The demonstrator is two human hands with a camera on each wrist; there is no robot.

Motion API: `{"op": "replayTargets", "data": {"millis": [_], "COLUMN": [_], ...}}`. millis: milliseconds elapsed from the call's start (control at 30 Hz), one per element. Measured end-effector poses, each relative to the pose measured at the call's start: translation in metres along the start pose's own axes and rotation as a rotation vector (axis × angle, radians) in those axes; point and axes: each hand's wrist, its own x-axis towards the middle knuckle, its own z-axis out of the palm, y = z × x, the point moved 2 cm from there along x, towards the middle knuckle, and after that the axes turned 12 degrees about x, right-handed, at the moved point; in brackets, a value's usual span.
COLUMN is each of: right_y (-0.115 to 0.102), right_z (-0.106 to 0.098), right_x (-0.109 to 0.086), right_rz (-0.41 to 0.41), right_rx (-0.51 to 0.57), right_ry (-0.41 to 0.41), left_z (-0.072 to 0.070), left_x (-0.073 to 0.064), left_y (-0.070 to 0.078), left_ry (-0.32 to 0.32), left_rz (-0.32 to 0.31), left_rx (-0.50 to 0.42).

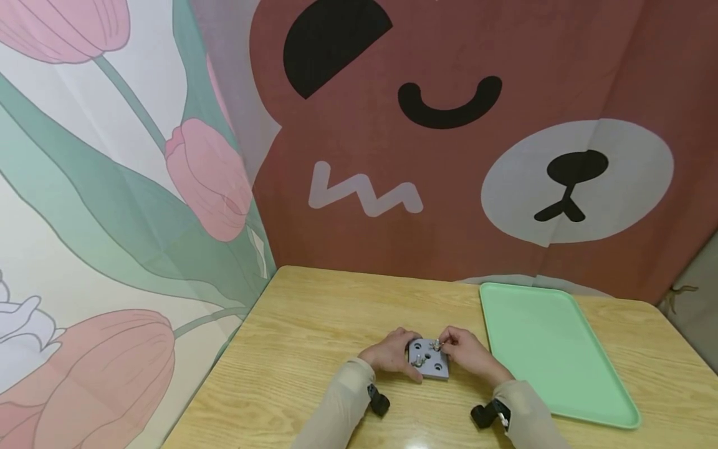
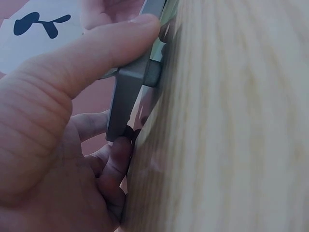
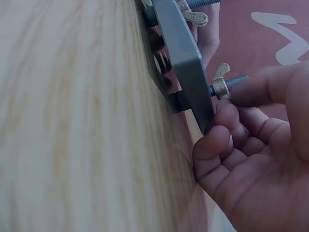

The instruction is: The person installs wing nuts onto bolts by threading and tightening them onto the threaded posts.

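A grey square plate (image 1: 430,369) with several holes is held just over the wooden table. My left hand (image 1: 392,354) grips its left side, the thumb along the near edge and the other fingers at the far side and underneath. Two bolts stand up through the plate. On the one at the far right corner sits a wing nut (image 3: 220,88), low on the thread (image 3: 238,80). My right hand (image 1: 470,355) pinches that wing nut between thumb and fingertips. Another wing nut (image 3: 196,18) is on the left bolt. Dark bolt heads (image 3: 179,102) jut out below the plate.
A light green tray (image 1: 555,355) lies on the table (image 1: 314,312) to the right, close beside my right forearm. Behind the table hangs a brown curtain (image 1: 348,243) with a bear face; a tulip-print curtain (image 1: 140,268) hangs at the left.
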Motion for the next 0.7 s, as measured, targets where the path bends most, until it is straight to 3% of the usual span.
{"op": "replayTargets", "data": {"millis": [133,233,567,700], "right_y": [-0.002,-0.001,0.004,-0.006], "right_z": [0.001,0.000,-0.003,-0.003], "right_x": [-0.001,-0.001,0.001,-0.005], "right_rz": [0.055,0.052,-0.060,-0.095], "right_rx": [0.093,0.101,-0.015,-0.025], "right_ry": [0.022,0.018,-0.053,-0.075], "left_z": [0.001,0.001,0.001,0.000], "left_x": [0.001,0.001,0.000,0.000], "left_y": [0.000,0.000,0.000,0.000], "left_ry": [0.003,0.004,-0.003,-0.001], "left_rz": [0.006,0.009,0.001,0.003], "left_rx": [-0.007,-0.002,0.006,0.015]}}
